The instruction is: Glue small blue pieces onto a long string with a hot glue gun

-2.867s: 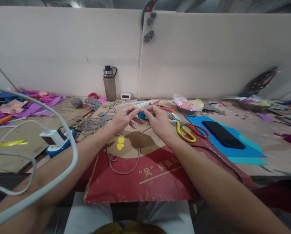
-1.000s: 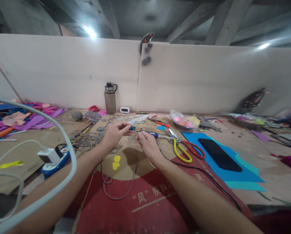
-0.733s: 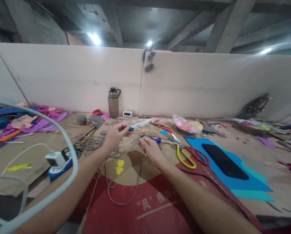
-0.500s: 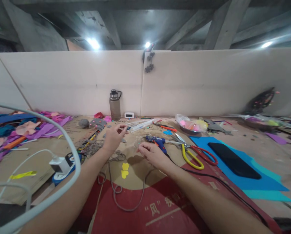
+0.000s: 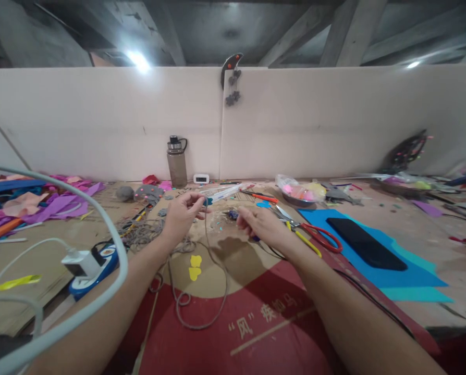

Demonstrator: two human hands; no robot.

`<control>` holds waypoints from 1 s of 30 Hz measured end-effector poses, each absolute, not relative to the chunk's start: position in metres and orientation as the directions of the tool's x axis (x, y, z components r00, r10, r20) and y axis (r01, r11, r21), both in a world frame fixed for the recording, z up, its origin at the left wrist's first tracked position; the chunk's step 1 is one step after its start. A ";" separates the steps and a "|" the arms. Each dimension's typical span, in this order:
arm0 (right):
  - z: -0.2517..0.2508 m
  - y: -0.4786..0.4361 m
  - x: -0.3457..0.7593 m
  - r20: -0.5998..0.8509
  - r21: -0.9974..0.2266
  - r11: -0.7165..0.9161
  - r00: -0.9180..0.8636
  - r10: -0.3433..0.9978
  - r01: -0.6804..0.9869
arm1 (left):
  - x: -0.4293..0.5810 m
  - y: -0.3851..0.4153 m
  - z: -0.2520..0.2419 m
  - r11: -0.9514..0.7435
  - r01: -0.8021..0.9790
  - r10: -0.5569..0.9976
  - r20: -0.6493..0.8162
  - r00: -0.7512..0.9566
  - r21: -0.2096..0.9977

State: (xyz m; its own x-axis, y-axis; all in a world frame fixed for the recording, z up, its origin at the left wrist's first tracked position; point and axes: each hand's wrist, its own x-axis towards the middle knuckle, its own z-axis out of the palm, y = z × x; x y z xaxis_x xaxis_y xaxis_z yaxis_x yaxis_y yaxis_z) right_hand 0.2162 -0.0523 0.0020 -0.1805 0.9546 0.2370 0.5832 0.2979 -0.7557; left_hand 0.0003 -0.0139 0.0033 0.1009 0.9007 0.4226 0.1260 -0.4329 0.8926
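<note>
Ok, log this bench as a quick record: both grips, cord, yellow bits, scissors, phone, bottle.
Left grip: pinching a small dark teal piece
Right grip: at the glue gun; whether holding it, can't tell
Grey cord: hangs from the left grip, loops on the cardboard
Yellow pieces: two, on the cardboard
Scissors: red and yellow handles
Black phone: on a blue sheet
Bottle: upright, at the back
</note>
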 end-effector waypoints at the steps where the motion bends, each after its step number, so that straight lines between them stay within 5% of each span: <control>1: -0.001 -0.045 0.222 0.296 -0.697 0.281 -0.092 0.951 0.660 | 0.001 -0.015 0.004 -0.438 0.133 0.898 0.427 0.103 0.889; 4: -0.020 -0.026 0.234 0.335 -0.500 0.110 0.075 0.939 0.859 | 0.002 -0.016 0.005 -0.467 0.133 0.883 0.456 0.109 0.874; 7: -0.043 -0.013 0.239 0.308 -0.452 0.090 0.061 0.950 0.888 | 0.003 -0.014 0.004 -0.489 0.107 0.872 0.481 0.093 0.865; 17: -0.042 -0.010 0.240 0.035 -0.848 -0.033 0.116 0.993 0.529 | 0.005 -0.010 0.006 -0.311 -0.153 0.939 0.328 0.100 0.938; 24: -0.022 -0.020 0.223 0.192 -0.957 0.132 0.221 0.956 0.258 | -0.002 -0.006 0.005 -0.233 -0.203 0.960 0.257 0.106 0.951; 30: 0.000 -0.051 0.207 0.443 -0.880 0.417 0.077 0.893 0.227 | -0.004 -0.001 0.002 -0.195 -0.247 0.972 0.221 0.080 0.949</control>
State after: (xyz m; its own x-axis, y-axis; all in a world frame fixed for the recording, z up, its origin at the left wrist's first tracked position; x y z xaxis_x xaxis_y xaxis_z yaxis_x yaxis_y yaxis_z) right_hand 0.2073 -0.0505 0.0005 0.0774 0.8932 0.4429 0.2268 0.4168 -0.8802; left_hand -0.0035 -0.0006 0.0016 0.0801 0.9721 0.2206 -0.2466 -0.1951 0.9493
